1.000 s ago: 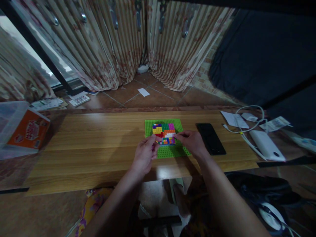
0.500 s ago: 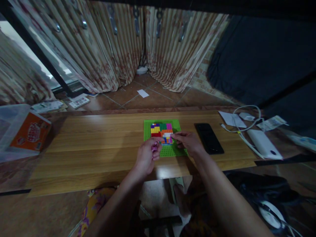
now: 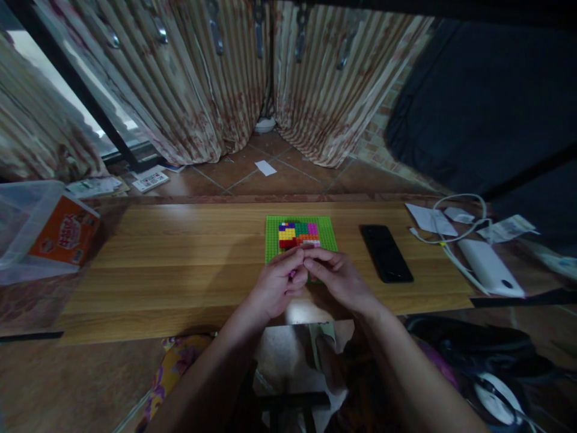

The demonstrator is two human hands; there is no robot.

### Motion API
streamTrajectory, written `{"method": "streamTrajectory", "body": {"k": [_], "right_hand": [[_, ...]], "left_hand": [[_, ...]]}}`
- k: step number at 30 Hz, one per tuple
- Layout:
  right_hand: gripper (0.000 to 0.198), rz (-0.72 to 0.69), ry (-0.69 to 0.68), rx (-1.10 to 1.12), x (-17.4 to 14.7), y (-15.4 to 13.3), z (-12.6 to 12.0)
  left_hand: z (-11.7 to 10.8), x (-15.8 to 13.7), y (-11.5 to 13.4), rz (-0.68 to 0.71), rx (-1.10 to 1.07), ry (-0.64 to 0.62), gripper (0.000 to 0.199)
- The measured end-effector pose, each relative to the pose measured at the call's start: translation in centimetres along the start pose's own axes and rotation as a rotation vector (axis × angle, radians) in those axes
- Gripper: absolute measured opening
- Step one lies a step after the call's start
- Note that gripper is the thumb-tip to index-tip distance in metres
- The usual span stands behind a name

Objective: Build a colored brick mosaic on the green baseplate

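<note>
A green studded baseplate lies on the wooden table, carrying a block of coloured toy bricks in yellow, red, purple, green, pink and orange. Over its near part my two hands meet at the fingertips. My left hand is closed around small pink-purple bricks, partly showing between the fingers. My right hand is closed in a pinch against the left fingertips; whatever sits between them is too small or hidden to make out. The hands cover the near side of the brick block.
On the wooden table, a black phone lies right of the baseplate. Farther right are a white power bank, a looped cable and papers. A clear plastic bin with an orange label stands at the left.
My right hand has moved off the bricks, left and toward me, to meet my left hand. My left hand has shifted slightly right. The view has moved a little.
</note>
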State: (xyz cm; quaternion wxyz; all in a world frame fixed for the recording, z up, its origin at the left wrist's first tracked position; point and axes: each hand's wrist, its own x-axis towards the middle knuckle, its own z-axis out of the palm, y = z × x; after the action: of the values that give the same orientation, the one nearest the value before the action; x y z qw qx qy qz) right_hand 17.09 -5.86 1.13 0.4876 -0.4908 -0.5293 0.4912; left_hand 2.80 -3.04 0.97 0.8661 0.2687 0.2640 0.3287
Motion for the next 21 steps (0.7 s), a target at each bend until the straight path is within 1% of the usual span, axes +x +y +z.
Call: {"method": "streamTrajectory", "body": {"k": [5, 8, 10, 11, 13, 15, 16, 18, 19, 21], "right_hand": [[0.019, 0.008, -0.012, 0.018, 0.0, 0.0, 0.1], [0.014, 0.018, 0.03, 0.078, -0.1, 0.1, 0.2], [0.012, 0.028, 0.081, 0.072, 0.0, 0.3, -0.2], [0.013, 0.033, 0.127, 0.042, 0.0, 0.4, -0.5], [0.017, 0.032, 0.28, -0.089, 0.1, 0.6, -1.6], [0.019, 0.023, 0.436, -0.265, 0.3, 1.0, -3.0], [0.02, 0.022, 0.466, -0.333, 0.3, 1.3, -3.6], [0.021, 0.03, 0.459, -0.411, 0.4, 1.7, -4.4], [0.021, 0.042, 0.438, -0.424, 0.4, 1.9, -4.5], [0.021, 0.064, 0.407, -0.439, 0.5, 2.2, -4.4]], "left_hand": [[0.0, -0.1, 0.0, 0.008, 0.025, -0.01, 0.03], [0.2, -0.1, 0.0, 0.022, 0.046, 0.011, 0.034], [0.3, 0.0, 0.0, 0.027, 0.075, 0.054, 0.036], [0.3, 0.0, 0.1, 0.04, 0.094, 0.093, 0.036], [0.3, 0.1, 0.3, 0.1, 0.144, 0.206, 0.035], [0.0, 0.1, 0.7, 0.197, 0.197, 0.348, 0.032], [-0.3, 0.2, 0.9, 0.244, 0.215, 0.419, 0.03], [-0.8, 0.2, 1.3, 0.301, 0.226, 0.527, 0.026], [-1.1, 0.2, 1.5, 0.306, 0.224, 0.558, 0.024], [-1.5, 0.3, 1.5, 0.279, 0.225, 0.579, 0.021]]}}
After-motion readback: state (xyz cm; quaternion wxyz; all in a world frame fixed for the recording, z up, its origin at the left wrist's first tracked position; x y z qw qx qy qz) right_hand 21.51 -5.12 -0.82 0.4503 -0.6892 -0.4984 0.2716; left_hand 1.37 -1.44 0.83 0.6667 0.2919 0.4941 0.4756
